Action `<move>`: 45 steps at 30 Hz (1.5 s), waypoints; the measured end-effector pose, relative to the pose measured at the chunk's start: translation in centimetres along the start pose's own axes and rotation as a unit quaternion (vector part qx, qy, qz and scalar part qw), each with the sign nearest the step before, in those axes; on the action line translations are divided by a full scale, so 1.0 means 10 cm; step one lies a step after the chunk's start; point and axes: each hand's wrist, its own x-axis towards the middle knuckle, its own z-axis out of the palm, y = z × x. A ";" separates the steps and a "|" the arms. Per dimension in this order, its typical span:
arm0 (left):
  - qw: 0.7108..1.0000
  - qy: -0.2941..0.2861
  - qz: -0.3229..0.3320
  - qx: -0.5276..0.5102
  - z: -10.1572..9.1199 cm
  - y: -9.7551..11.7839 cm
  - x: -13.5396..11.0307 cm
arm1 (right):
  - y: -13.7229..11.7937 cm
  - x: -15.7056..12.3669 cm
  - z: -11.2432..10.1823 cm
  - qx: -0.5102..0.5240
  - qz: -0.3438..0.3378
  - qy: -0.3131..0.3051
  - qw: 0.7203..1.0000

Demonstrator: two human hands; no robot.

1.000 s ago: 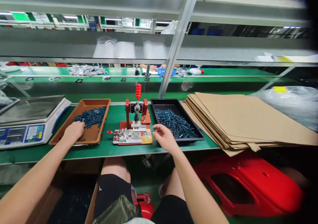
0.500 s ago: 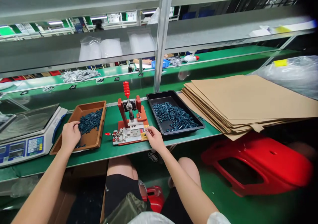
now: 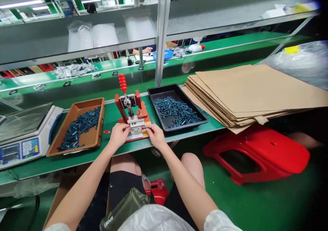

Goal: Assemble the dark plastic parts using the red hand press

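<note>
While my left hand and right hand work at hand press die block between them, fingers curl inward; grip on any part: cannot tell. Next move wants fingers clear of red-knobbed lever.

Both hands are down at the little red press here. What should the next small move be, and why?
Probably draw the left hand and right hand back from the metal block first. Both sit right at that block beneath the press's plunger, and the red-knobbed lever stands raised and untouched, so fingers there could be in the plunger's path.
</note>
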 end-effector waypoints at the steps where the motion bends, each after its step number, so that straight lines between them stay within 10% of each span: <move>1: 1.000 0.002 0.001 0.004 0.05 0.01 0.03 | 0.01 0.00 0.00 -0.002 0.001 0.001 1.000; 24: 0.994 -0.030 -0.036 0.103 0.21 0.18 0.08 | -0.02 0.03 0.01 0.000 0.048 -0.017 0.999; 45: 0.989 -0.090 0.013 0.117 0.11 0.08 0.10 | -0.06 0.37 0.27 -0.002 -0.046 -0.132 0.990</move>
